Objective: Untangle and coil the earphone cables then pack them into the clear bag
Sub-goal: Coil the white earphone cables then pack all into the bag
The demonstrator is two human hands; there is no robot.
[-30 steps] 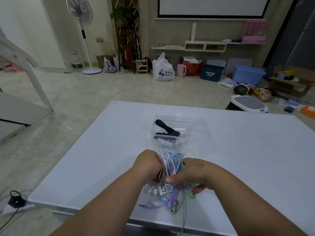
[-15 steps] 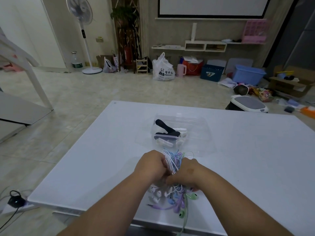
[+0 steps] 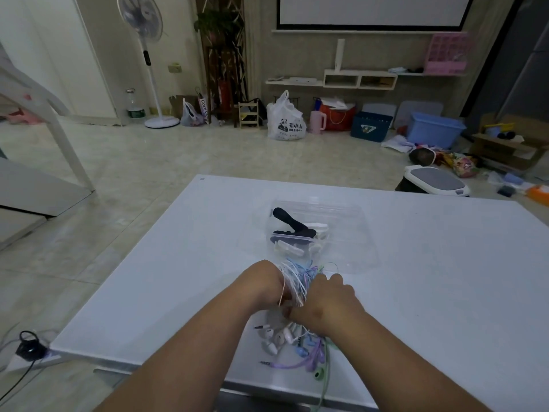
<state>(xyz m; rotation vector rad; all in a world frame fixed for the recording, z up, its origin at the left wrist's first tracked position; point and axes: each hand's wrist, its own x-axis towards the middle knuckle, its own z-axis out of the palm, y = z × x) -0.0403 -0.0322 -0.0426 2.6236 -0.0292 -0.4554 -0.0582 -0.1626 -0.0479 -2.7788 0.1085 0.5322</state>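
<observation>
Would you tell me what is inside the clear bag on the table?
Inside the clear bag lie a black clip-shaped item and some white pieces; what they are is unclear. Its near edge is covered by the cable bundle.

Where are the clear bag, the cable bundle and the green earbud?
clear bag (image 3: 352, 233), head view, bare plastic on its right side.
cable bundle (image 3: 298, 278), head view, looped strands at its top.
green earbud (image 3: 318, 374), head view, the bud's round body.
</observation>
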